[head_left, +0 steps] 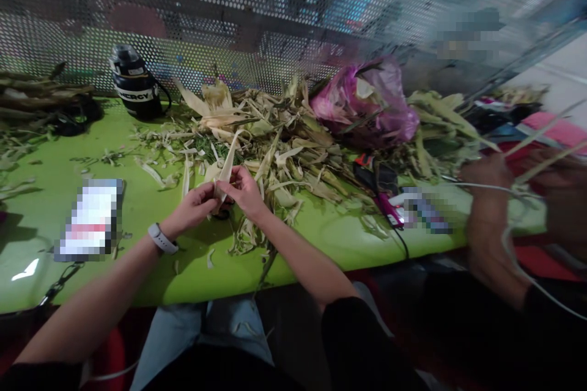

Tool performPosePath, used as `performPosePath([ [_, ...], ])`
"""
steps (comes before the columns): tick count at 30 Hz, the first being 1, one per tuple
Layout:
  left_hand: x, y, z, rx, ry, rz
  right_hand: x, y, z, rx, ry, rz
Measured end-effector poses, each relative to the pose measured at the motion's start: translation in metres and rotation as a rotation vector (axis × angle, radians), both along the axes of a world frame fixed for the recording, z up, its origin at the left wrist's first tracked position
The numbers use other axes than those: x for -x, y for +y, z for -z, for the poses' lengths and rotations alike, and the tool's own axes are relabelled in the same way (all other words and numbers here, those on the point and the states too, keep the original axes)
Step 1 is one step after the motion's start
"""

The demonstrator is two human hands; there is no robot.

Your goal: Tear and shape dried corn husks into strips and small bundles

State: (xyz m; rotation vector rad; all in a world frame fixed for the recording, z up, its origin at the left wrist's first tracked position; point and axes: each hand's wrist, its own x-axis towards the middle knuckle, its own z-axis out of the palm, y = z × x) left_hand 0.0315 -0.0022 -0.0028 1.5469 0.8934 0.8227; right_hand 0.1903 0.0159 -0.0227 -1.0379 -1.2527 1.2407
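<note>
Both of my hands meet over the front of a heap of dry corn husks (275,116) on the green tabletop. Between them stands a pale strip of corn husk (228,162), its pointed tip upward. My left hand (199,203) pinches the lower part of it with thumb and fingers. My right hand (245,192) grips the same husk from the right, thumb and index finger pressed on it. Something small and dark shows just below the fingers, too hidden to name. Shreds of husk lie around my wrists.
A phone (89,220) lies at the left, a black bottle (135,82) behind it. A pink plastic bag (367,104) sits on the husks near the perforated metal screen (257,18). At the right, a co-worker's hands (490,177) handle husk strips near a white cable and a power bank (389,211).
</note>
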Motion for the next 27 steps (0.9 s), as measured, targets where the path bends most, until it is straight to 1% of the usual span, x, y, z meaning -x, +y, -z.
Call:
performPosePath([
  [4, 0.001, -0.002, -0.003, -0.013, 0.039, -0.025, -0.005, 0.001, -0.001, -0.076, -0.036, -0.026],
  [7, 0.003, -0.001, -0.005, 0.009, 0.061, -0.044, -0.009, 0.001, -0.003, -0.163, -0.136, -0.033],
  [8, 0.003, -0.001, -0.005, 0.02, 0.069, -0.034, -0.01, 0.001, -0.003, -0.161, -0.153, -0.054],
  [9, 0.003, -0.001, -0.005, 0.03, 0.078, -0.016, -0.01, 0.001, -0.004, -0.133, -0.149, -0.085],
  [11, 0.003, -0.001, -0.005, 0.047, 0.093, 0.024, -0.01, 0.001, -0.005, -0.028, -0.089, -0.141],
  [13, 0.003, -0.001, -0.006, 0.082, 0.092, 0.041, -0.01, 0.003, -0.006, 0.053, -0.013, -0.158],
  [19, 0.001, -0.002, -0.006, 0.292, -0.032, 0.034, -0.024, 0.013, -0.012, 0.057, 0.115, -0.056],
  [21, 0.001, -0.001, -0.005, 0.342, -0.086, 0.01, -0.026, 0.015, -0.012, 0.047, 0.132, -0.069],
  [23, 0.002, -0.001, -0.004, 0.353, -0.112, -0.011, -0.024, 0.016, -0.009, 0.048, 0.131, -0.104],
  [27, 0.002, -0.001, -0.007, 0.285, -0.107, -0.023, -0.016, 0.012, -0.005, 0.106, 0.122, -0.127],
])
